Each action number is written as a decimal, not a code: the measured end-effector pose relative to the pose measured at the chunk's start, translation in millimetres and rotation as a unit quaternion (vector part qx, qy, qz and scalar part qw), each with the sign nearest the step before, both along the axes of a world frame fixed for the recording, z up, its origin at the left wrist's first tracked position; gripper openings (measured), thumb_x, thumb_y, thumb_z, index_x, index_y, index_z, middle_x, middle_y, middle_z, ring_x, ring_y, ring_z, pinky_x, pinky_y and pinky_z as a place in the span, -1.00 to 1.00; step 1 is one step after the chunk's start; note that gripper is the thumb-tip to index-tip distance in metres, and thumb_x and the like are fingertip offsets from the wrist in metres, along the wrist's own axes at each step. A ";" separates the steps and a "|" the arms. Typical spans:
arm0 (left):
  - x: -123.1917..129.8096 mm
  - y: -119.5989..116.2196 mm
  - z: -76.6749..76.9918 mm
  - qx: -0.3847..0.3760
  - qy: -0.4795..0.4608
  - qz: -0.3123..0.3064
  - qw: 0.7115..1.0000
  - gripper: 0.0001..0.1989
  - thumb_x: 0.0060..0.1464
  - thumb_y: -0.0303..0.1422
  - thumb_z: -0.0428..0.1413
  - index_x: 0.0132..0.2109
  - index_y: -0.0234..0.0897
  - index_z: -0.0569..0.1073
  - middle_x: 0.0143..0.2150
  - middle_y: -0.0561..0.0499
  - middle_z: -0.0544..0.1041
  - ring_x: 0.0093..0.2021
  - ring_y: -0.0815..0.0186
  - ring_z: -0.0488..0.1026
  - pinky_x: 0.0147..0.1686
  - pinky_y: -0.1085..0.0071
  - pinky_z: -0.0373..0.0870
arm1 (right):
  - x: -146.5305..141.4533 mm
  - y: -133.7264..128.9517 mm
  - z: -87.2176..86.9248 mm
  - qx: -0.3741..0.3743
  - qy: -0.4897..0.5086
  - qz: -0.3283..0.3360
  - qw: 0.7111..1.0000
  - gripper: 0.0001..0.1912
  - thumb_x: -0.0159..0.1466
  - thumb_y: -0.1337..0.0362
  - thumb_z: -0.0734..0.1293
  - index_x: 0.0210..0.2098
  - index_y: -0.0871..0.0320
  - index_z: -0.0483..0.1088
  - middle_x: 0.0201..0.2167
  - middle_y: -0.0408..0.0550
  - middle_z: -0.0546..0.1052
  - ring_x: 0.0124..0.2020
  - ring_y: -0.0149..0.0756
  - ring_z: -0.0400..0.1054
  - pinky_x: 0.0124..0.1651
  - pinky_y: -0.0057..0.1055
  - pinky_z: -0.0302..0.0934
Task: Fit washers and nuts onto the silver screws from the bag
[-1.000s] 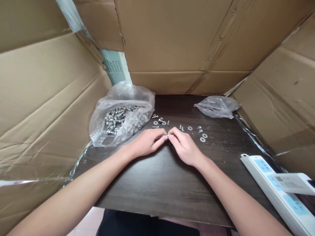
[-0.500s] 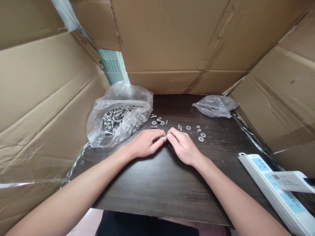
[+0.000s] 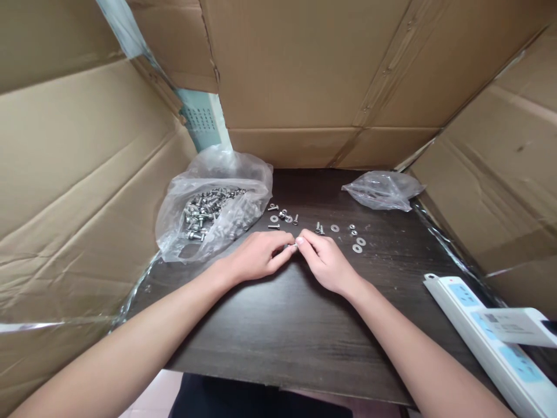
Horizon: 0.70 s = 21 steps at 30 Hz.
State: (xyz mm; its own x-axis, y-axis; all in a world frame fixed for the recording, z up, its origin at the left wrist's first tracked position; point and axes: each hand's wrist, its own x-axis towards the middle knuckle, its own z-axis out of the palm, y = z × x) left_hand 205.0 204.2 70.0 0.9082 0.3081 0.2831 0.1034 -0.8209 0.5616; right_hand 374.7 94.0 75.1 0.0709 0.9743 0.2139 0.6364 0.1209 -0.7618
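Note:
The fingertips of my left hand (image 3: pixel 261 255) and my right hand (image 3: pixel 324 261) meet over the middle of the dark table, both closed in a pinch. Between them shows a sliver of a small shiny metal piece (image 3: pixel 295 245); the fingers cover most of it, so its kind cannot be told. Just beyond my hands lie loose bolts (image 3: pixel 296 219), flat washers (image 3: pixel 335 228) and nuts (image 3: pixel 353 227). An open clear plastic bag (image 3: pixel 174 200) full of bolts (image 3: pixel 202 215) sits beyond my left hand.
A second clear plastic bag (image 3: pixel 385 188) lies at the back right. Along the right side runs a white power strip (image 3: pixel 461 316) with a labelled white plug or tag (image 3: pixel 513 326) over it. Cardboard walls (image 3: pixel 322 64) enclose the table (image 3: pixel 278 331) at the back and sides.
The whole view has shifted slightly. My hands stay pinched together in nearly the same place, with only a slight change at the fingertips; the loose hardware lies as before.

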 end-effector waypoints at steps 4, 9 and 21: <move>0.9 0.7 0.5 -0.005 -0.006 0.001 1.000 -0.70 0.41 -0.24 -0.04 -0.29 -0.29 0.37 -0.39 0.05 0.42 -0.41 0.37 0.29 -0.35 0.41 0.14 | -0.8 -0.8 -0.3 0.009 0.009 -0.003 1.000 -0.62 0.50 0.14 0.10 -0.44 0.11 0.08 -0.52 -0.20 0.25 -0.48 -0.39 0.12 -0.35 -0.39 0.02; 0.6 0.6 2.7 -0.024 -0.003 0.003 1.000 -0.72 0.40 -0.26 -0.04 -0.26 -0.29 0.41 -0.40 0.06 0.41 -0.40 0.36 0.30 -0.32 0.41 0.18 | -0.6 -2.7 1.6 0.019 0.002 -0.005 1.000 -0.75 0.49 0.20 0.11 -0.33 0.11 0.19 -0.41 -0.14 0.37 -0.38 -0.33 0.23 -0.26 -0.37 0.11; 1.7 0.9 0.2 -0.001 -0.012 -0.003 1.000 -0.70 0.40 -0.26 -0.04 -0.31 -0.29 0.36 -0.41 0.05 0.41 -0.43 0.38 0.27 -0.37 0.40 0.14 | -4.9 2.7 -6.8 0.042 -0.028 -0.026 0.998 -0.63 0.49 0.17 0.09 -0.46 0.09 0.04 -0.53 -0.16 0.25 -0.49 -0.36 0.12 -0.36 -0.36 0.02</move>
